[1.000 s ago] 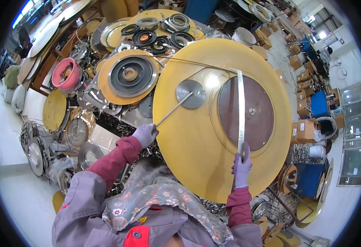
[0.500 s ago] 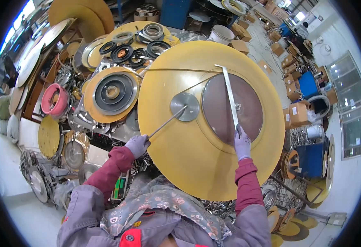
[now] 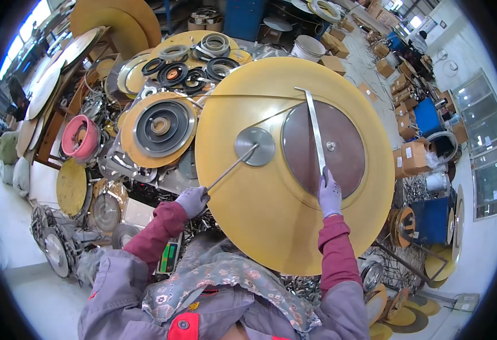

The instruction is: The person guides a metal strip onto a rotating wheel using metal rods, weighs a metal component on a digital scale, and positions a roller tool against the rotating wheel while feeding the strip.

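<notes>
My left hand (image 3: pixel 193 202) is curled round the near end of a thin rod (image 3: pixel 225 174), apparently so its length spans to the small metal disc (image 3: pixel 254 147); my right hand (image 3: pixel 330 195) pinches the lower end of a flat strip (image 3: pixel 315 127), probably leaving the rest clear. Silvery, narrow, hooked at its far tip, the strip reaches across the maroon disc (image 3: pixel 344 127) on the broad yellow disc (image 3: pixel 248 226). Beyond stands a white bucket (image 3: pixel 308 48).

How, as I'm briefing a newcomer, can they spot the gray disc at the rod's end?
Find the big yellow disc mid-view. On its left half, follow the rod in the left hand to a small gray disc. Unlike the larger brown disc to its right, it has the rod at its centre.
</notes>
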Demonstrator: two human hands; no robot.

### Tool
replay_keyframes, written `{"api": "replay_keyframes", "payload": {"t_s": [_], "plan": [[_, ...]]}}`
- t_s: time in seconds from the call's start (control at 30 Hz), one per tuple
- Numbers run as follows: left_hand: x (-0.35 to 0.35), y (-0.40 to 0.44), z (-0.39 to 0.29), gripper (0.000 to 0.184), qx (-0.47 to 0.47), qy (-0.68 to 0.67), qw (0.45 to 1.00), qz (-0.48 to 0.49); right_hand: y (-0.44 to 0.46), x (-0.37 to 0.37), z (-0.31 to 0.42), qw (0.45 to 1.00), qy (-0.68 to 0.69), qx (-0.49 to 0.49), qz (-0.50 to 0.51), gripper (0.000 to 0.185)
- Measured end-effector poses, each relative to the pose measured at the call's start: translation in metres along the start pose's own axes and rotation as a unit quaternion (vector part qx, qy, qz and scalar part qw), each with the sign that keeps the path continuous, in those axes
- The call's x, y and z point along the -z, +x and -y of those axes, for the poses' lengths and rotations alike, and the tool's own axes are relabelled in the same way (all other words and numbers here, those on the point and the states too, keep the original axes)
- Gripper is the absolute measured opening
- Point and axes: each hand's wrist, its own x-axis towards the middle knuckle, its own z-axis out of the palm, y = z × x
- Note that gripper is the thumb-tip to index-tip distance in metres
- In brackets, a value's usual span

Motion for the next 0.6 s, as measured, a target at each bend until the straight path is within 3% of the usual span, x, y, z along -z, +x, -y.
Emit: {"api": "replay_keyframes", "payload": {"t_s": [0.13,0.27,0.37,0.6], "plan": [[-0.008,-0.007,-0.005,0.026,0.022,0.004,1.0,0.019,-0.001,0.006,0.022,0.997,-0.009,-0.075,0.008,0.038],[-0.014,-0.015,-0.011,0.026,0.033,-0.032,0.999,0.02,0.0,-0.019,-0.006,0.999,-0.019,0.001,-0.028,0.04],[-0.024,-0.015,-0.004,0.026,0.026,-0.038,0.999,0.006,-0.004,-0.009,0.011,0.999,-0.031,-0.013,0.024,0.042],[-0.019,-0.013,-0.01,0.026,0.027,-0.026,0.999,-0.004,0.001,-0.019,0.0,1.0,0.004,0.004,-0.007,0.043]]}}
